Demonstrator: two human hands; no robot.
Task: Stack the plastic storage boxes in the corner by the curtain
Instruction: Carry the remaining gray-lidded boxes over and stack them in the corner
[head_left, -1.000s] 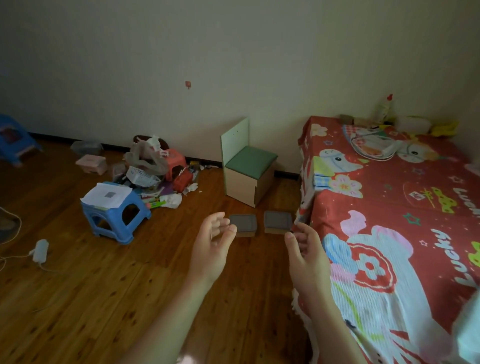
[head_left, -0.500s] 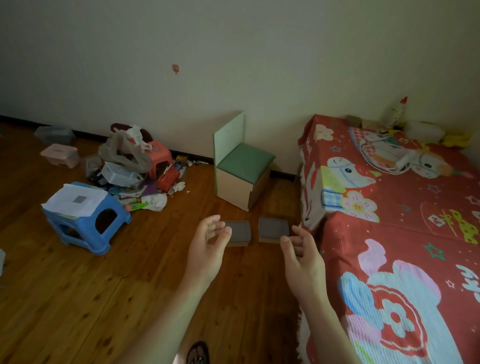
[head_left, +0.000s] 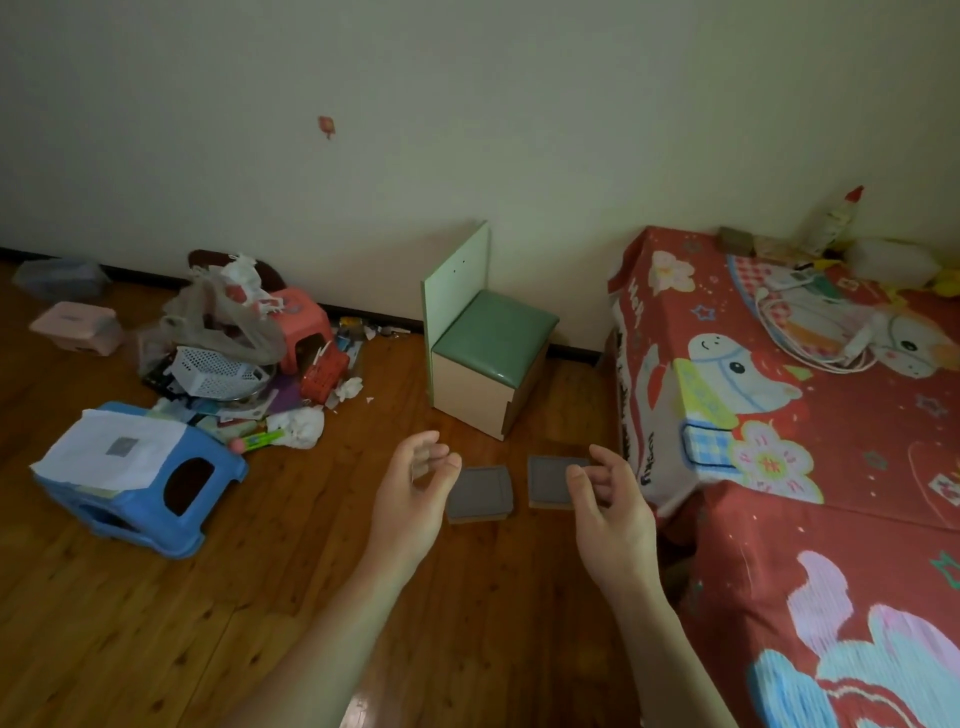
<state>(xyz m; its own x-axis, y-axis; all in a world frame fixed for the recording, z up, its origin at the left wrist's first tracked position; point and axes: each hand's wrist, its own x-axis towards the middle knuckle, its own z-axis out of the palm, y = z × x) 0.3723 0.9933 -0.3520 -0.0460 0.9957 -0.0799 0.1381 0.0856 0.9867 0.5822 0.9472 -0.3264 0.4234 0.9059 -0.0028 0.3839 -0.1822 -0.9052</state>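
Two small flat boxes with grey lids lie side by side on the wooden floor: the left one and the right one. My left hand and my right hand are stretched out in front of me above the floor, palms facing each other, fingers loosely curled, holding nothing. The right hand's fingers cover the right box's near corner. A pink plastic storage box and a clear one stand far left by the wall. No curtain is in view.
A blue stool with paper on it stands at left. Behind it lies a pile of clutter with a white basket and a pink stool. A small green-seated chair stands by the wall. The bed with a red cover fills the right side.
The view has moved forward and turned slightly right; the grey-lidded boxes, chair and stool appear closer. Both hands stay raised in front, holding nothing.
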